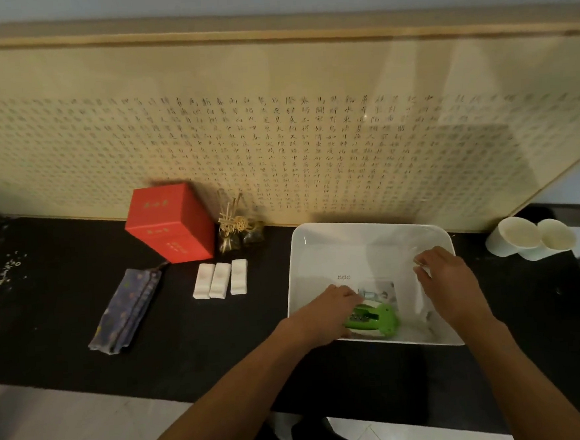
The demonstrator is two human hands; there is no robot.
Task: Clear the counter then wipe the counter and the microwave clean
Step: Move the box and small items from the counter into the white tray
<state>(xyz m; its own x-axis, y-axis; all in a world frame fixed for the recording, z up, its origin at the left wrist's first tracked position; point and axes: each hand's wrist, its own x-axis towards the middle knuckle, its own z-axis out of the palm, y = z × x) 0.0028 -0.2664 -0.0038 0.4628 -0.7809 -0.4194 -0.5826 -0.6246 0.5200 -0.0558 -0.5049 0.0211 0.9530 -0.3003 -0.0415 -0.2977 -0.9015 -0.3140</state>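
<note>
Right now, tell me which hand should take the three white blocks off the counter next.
Left. The left hand sits at the white tray's left edge, the side nearest the three white blocks. The right hand is on the tray's far side and would have to cross over.

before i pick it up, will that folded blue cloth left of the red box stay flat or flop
Probably flop: the blue cloth lies in soft, loose folds with uneven edges. Likely light, so easy to lift, and unlikely to slide off on the black counter. Grabbed at one end, it may unfold.

Dim warm indoor light, soft overall blur, pale glare on the glazed panel, wide-angle bending at edges
</note>
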